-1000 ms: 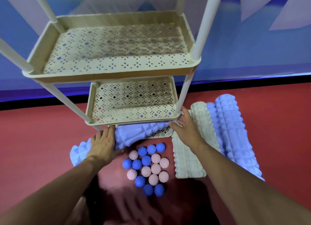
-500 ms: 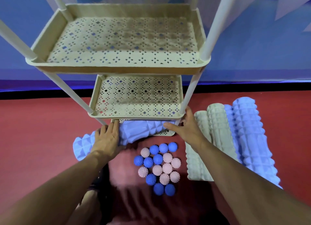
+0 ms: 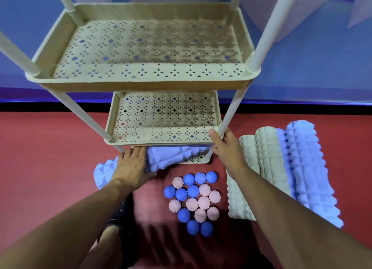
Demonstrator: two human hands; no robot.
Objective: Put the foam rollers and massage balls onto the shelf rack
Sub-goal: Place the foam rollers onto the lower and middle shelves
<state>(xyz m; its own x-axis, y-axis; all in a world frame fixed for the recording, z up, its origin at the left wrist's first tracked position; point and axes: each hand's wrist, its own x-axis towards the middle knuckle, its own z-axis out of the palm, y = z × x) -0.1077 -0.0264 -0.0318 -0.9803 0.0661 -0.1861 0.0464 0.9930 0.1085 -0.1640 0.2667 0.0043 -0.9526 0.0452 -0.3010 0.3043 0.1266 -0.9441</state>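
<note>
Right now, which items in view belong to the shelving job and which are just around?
Job:
- rack
- blue roller going into the bottom tier, left hand on it
- floor rollers
- balls
- right hand at the rack post

Just around:
- red floor
- blue wall

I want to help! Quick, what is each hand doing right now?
Left hand: open, fingers flat on the blue foam roller at the bottom shelf.
Right hand: gripping the rack's front right post.

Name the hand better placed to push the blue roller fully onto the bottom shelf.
Left. The left hand already rests on the blue roller near its protruding end; the right hand holds the rack's front post.
</note>
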